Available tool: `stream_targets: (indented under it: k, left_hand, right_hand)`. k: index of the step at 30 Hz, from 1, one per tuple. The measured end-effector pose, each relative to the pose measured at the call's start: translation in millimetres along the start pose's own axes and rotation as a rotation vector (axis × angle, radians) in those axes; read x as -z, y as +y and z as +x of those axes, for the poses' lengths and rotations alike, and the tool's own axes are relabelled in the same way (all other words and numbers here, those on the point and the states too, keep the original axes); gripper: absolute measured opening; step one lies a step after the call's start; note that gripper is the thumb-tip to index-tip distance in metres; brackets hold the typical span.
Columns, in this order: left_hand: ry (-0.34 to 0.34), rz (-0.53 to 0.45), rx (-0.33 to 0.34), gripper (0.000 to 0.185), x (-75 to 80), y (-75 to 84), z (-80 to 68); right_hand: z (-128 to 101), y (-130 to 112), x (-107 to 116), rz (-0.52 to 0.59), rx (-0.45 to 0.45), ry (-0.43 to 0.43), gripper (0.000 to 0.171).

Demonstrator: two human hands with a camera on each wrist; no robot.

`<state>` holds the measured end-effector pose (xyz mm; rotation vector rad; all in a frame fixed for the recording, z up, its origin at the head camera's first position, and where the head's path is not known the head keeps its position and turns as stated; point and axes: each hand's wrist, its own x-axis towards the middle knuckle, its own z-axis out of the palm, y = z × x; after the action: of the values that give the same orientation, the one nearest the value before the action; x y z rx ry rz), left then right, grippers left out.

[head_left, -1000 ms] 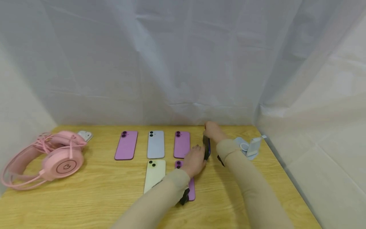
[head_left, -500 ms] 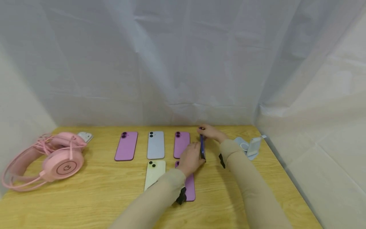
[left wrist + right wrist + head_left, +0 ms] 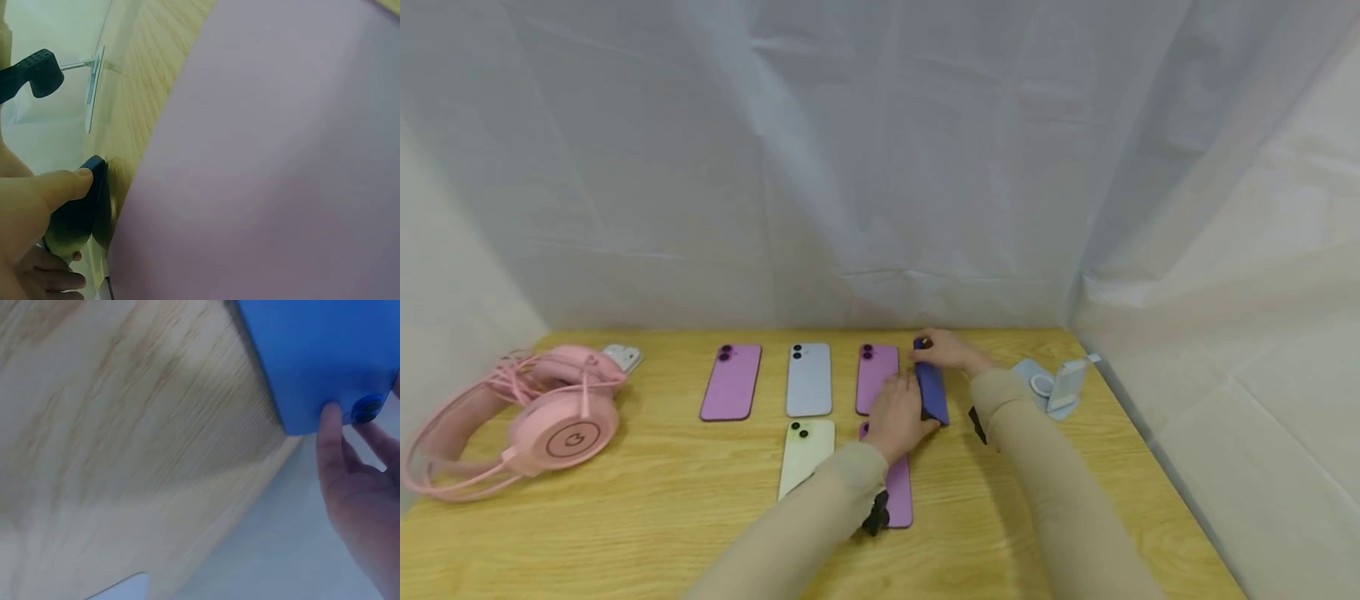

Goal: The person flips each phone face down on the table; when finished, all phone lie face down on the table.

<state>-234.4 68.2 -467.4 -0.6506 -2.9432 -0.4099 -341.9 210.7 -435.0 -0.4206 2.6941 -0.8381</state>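
A dark blue phone (image 3: pixel 932 392) lies back up, slightly tilted, at the right end of the far row of phones. My left hand (image 3: pixel 913 410) grips its near left edge; the thumb (image 3: pixel 62 187) presses on the phone's dark rim (image 3: pixel 84 212). My right hand (image 3: pixel 929 347) pinches the phone's far end by the camera, fingers (image 3: pixel 340 462) curled round the blue back (image 3: pixel 319 356). Just left of it lies a purple phone (image 3: pixel 877 375), partly hidden by my left hand.
On the wooden table (image 3: pixel 662 508) lie another purple phone (image 3: pixel 732 381), a pale blue phone (image 3: pixel 808 379), a yellow-green phone (image 3: pixel 805 454) and a purple phone (image 3: pixel 897 492) under my left sleeve. Pink headset (image 3: pixel 542 417) at left, pale blue stand (image 3: pixel 1054 385) at right. White cloth walls surround.
The blue phone stood on its edge between both hands; now it has turned back up and lies flatter, shifted a little left toward the purple phone.
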Motion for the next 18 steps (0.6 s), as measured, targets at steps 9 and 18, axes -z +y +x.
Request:
stream_targets:
  k: [9,18]
  left_hand:
    - [-0.061,0.035,-0.014,0.088,0.8,1.3,1.9]
    - [-0.129,0.124,0.035,0.080,-4.0,5.0,5.5]
  right_hand:
    - [1,-7,-7,-0.258,-0.009,0.061,0.052]
    - [43,42,-27,-0.423,0.155,0.132,0.053]
